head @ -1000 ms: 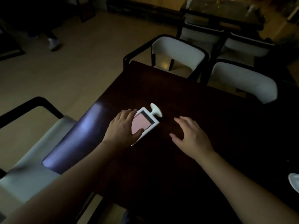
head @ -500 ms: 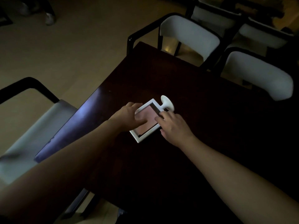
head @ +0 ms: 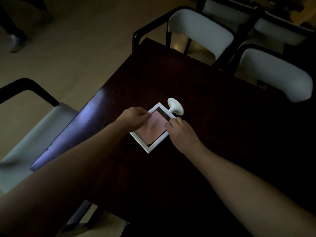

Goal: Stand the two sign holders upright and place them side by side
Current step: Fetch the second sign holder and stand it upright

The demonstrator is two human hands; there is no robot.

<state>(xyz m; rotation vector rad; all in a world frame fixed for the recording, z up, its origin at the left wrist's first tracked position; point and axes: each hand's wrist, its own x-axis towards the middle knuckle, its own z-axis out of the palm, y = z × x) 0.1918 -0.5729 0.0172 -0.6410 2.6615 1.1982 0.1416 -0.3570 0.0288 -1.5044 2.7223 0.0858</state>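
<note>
One white sign holder (head: 152, 132) with a pink card in its frame lies flat on the dark table (head: 213, 108), its round foot (head: 176, 106) pointing away from me. My left hand (head: 133, 119) pinches the frame's left edge near the top. My right hand (head: 183, 132) grips the frame's right edge close to the foot. I see no second sign holder in this view.
White-backed chairs with black frames stand at the table's far side (head: 201, 29), far right (head: 275, 77) and left (head: 25, 134). The table's left edge (head: 71, 130) runs close to my left forearm. A person's foot (head: 16, 42) is on the floor at top left.
My right hand came in from the bare table and closed on the frame's right edge. My left hand shifted from lying on the card to pinching the left edge. The head camera tilted downward.
</note>
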